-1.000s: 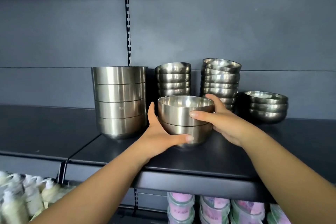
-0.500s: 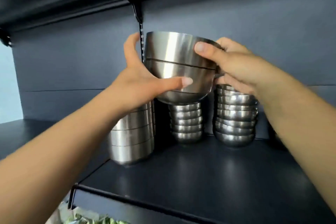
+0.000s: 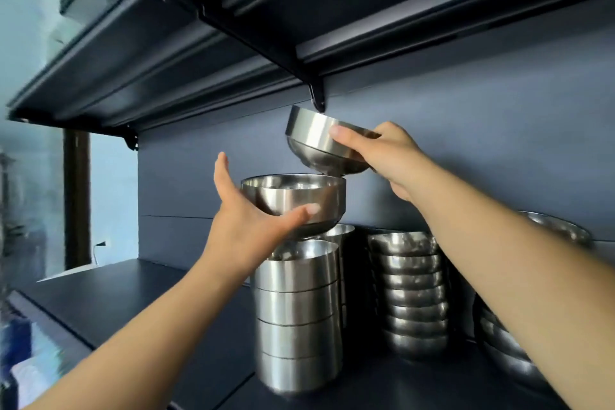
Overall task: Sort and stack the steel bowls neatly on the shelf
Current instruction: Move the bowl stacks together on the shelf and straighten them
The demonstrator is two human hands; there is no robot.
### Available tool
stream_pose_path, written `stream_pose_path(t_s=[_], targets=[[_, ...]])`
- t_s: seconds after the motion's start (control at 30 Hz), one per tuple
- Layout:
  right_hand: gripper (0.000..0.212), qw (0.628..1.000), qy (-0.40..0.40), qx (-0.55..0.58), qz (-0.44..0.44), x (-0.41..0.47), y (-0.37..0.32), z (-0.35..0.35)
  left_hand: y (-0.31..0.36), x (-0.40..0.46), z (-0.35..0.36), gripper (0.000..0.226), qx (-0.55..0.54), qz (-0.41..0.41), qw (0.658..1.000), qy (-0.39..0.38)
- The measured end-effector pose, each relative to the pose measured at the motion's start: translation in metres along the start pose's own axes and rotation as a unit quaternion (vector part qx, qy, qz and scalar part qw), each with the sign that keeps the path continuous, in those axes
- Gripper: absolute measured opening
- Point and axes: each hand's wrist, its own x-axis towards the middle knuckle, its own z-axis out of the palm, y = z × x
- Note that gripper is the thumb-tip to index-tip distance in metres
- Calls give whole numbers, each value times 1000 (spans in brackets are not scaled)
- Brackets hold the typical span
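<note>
Cupping the lower bowl (image 3: 294, 198), left hand (image 3: 248, 226); right hand (image 3: 391, 156), grip pinching the tilted upper bowl (image 3: 314, 140).

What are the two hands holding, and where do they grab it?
Each holds one steel bowl. The left hand cups the lower bowl under its rounded side. The right hand pinches the upper, tilted bowl at its rim.

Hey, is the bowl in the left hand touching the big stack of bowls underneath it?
Cannot tell. In the head view the left hand covers where the lower bowl meets the tall stack.
</note>
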Motion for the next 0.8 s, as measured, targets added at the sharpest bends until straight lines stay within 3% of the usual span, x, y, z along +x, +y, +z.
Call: stream_pose_path(t_s=[0.17,0.4,0.7,0.8], targets=[[64,993,40,-78,77,23,35,6,-17,2,-2,143,-7,-21,1000,14],[56,964,-46,-238,106,42,70,26,-34,0,6,120,22,10,999,40],[38,942,-100,-294,123,42,100,48,-56,-3,16,105,-4,-13,999,47],[51,939,-140,-285,133,44,100,47,-59,-2,20,102,-4,-2,999,46]])
